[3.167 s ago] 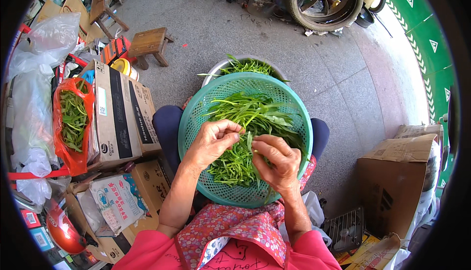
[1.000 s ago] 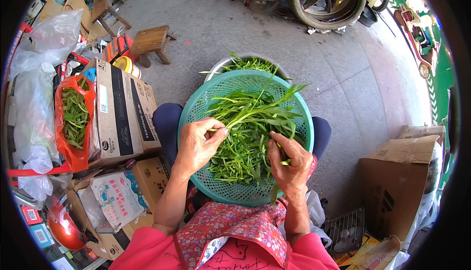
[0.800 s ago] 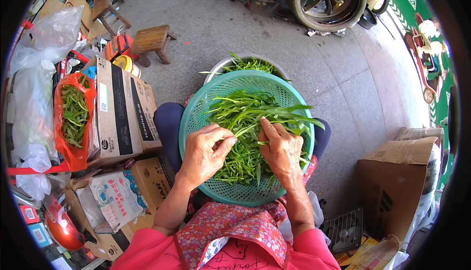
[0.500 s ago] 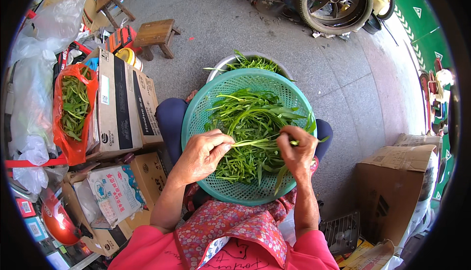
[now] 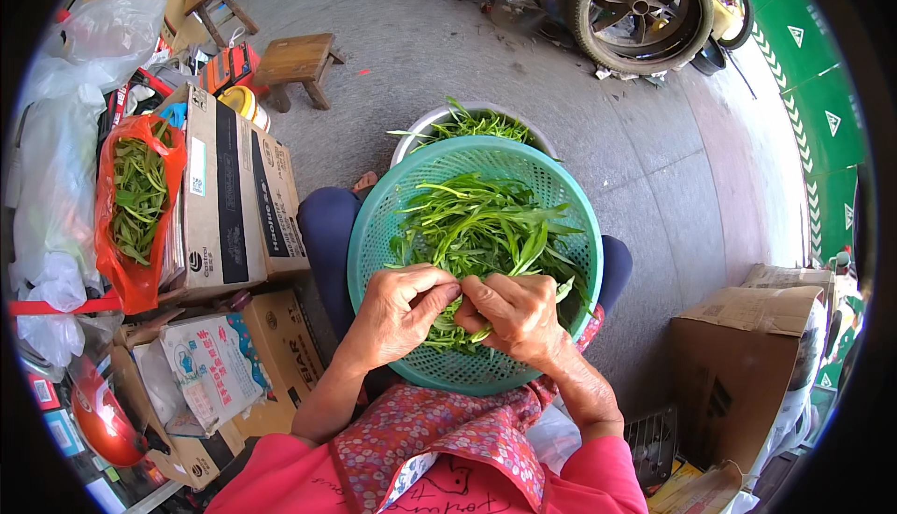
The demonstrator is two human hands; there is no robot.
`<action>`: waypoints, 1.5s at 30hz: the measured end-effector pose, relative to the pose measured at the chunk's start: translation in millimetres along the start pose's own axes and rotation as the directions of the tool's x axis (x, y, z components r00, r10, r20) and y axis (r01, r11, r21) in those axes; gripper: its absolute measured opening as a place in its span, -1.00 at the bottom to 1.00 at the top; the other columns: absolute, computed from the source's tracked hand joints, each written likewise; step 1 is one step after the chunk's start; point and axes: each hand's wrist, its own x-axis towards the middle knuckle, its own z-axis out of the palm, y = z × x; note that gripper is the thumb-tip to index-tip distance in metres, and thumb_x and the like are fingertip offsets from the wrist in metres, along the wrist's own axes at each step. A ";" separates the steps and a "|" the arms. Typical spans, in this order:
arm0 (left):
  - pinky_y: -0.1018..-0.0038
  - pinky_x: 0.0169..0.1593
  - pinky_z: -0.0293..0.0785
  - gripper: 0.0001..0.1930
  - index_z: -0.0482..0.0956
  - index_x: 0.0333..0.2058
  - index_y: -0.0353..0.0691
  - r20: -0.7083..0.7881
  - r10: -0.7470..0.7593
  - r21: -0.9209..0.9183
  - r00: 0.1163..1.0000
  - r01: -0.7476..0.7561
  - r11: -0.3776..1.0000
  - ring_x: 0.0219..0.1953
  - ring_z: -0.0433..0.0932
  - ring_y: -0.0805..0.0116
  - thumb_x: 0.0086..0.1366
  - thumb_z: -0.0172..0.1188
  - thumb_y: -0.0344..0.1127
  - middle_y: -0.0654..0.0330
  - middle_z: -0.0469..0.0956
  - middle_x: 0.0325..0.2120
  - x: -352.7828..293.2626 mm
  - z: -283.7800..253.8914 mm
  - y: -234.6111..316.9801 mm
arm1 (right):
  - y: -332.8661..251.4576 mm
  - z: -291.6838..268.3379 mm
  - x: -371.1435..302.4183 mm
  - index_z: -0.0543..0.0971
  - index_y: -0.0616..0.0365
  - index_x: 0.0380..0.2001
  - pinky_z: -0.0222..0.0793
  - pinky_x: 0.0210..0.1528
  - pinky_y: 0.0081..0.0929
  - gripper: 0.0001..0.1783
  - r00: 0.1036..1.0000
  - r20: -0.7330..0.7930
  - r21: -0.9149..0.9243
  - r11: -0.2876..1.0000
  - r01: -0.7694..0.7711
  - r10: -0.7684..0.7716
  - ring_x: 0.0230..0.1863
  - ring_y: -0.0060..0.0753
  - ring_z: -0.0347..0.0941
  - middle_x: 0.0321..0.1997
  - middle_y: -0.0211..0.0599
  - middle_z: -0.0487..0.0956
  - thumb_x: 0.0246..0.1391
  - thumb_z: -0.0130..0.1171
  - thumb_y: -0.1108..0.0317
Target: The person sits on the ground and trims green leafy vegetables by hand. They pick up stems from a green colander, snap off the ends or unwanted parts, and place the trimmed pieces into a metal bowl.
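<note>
A turquoise plastic colander (image 5: pixel 374 224) rests on my lap, heaped with long-stemmed leafy greens (image 5: pixel 476 220) that look like water spinach. Over its near side, my left hand (image 5: pixel 397 318) is closed, thumb and forefinger pinched at the end of a green stalk. My right hand (image 5: pixel 519 318) meets it fingertip to fingertip, closed round the same stalk; bits of green stick out past its fingers. The stretch of stalk between the fingertips is mostly hidden.
Behind the colander stands a metal basin (image 5: pixel 411 145) with more greens. At left, a red plastic bag (image 5: pixel 140 285) of greens is beside cardboard boxes (image 5: pixel 220 206). A wooden stool (image 5: pixel 297 61), a tyred wheel (image 5: pixel 645 9) and a large carton (image 5: pixel 738 374) stand around.
My right hand has moved left and down to meet my left hand. The stalk stretched between them is now gathered in my fingers.
</note>
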 end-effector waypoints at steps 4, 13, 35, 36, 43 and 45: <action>0.49 -0.36 0.46 -0.85 0.69 -0.24 -0.38 0.133 -0.005 -0.260 0.991 0.040 0.965 -0.45 0.57 0.45 0.38 0.29 -0.39 0.16 0.66 -0.45 8.8 -14.2 0.0 | -1.0 -12.9 20.5 0.66 0.12 -0.30 0.35 -0.66 -0.36 -0.63 0.995 -0.058 0.215 0.975 -0.062 0.076 -0.66 -0.34 0.47 -0.63 -0.45 0.44 -0.32 0.43 0.50; 0.51 -0.32 0.38 -0.77 0.68 -0.30 -0.39 0.432 0.267 -0.766 0.862 0.194 0.612 -0.42 0.50 0.48 0.42 0.27 -0.29 0.21 0.61 -0.49 -1.7 -32.0 -26.3 | -7.1 -45.2 52.9 0.59 0.15 -0.32 0.26 -0.72 -0.40 -0.69 0.938 0.155 0.035 0.950 0.309 -0.311 -0.73 -0.50 0.37 -0.65 -0.52 0.34 -0.24 0.40 0.47; 0.09 -0.36 0.51 -0.79 0.60 -0.64 -0.28 -0.009 -0.045 0.768 0.999 0.035 0.639 -0.51 0.63 -0.01 0.00 0.44 -0.34 -0.02 0.58 -0.65 45.8 27.8 -87.1 | 210.0 -0.2 133.9 0.64 0.25 0.05 0.44 0.21 -0.14 -0.42 0.878 0.127 -0.306 0.860 -0.407 0.461 0.14 0.05 0.55 0.12 0.01 0.63 0.04 0.40 0.09; 0.10 -0.36 0.52 -0.80 0.60 -0.65 -0.29 -0.007 -0.016 0.822 1.000 0.015 0.569 -0.51 0.63 -0.02 -0.03 0.44 -0.35 -0.03 0.57 -0.66 53.8 36.8 -97.2 | 201.1 -9.9 128.8 0.66 0.25 0.01 0.47 0.16 -0.16 -0.48 0.899 0.072 -0.266 0.877 -0.400 0.432 0.10 0.03 0.58 0.09 -0.02 0.65 0.06 0.39 0.12; 0.09 -0.41 0.51 -0.88 0.62 -0.53 -0.33 -0.089 0.143 0.829 0.986 -0.006 0.559 -0.57 0.61 0.00 0.05 0.33 -0.40 -0.04 0.57 -0.63 59.2 20.6 -80.6 | 105.1 -69.6 50.5 0.71 0.30 -0.23 0.55 -0.05 -0.32 -0.80 0.894 -0.179 0.117 0.911 -0.396 0.411 -0.15 -0.10 0.69 -0.16 -0.07 0.71 0.13 0.35 0.38; 0.14 -0.40 0.52 -0.90 0.62 -0.51 -0.32 -0.175 0.125 0.759 0.977 0.053 0.649 -0.54 0.61 0.00 0.09 0.30 -0.42 -0.03 0.59 -0.58 59.6 13.3 -61.7 | 91.8 -67.0 20.3 0.70 0.31 -0.26 0.55 -0.06 -0.34 -0.84 0.853 -0.243 0.120 0.887 -0.446 0.462 -0.17 -0.15 0.70 -0.20 -0.08 0.72 0.13 0.34 0.44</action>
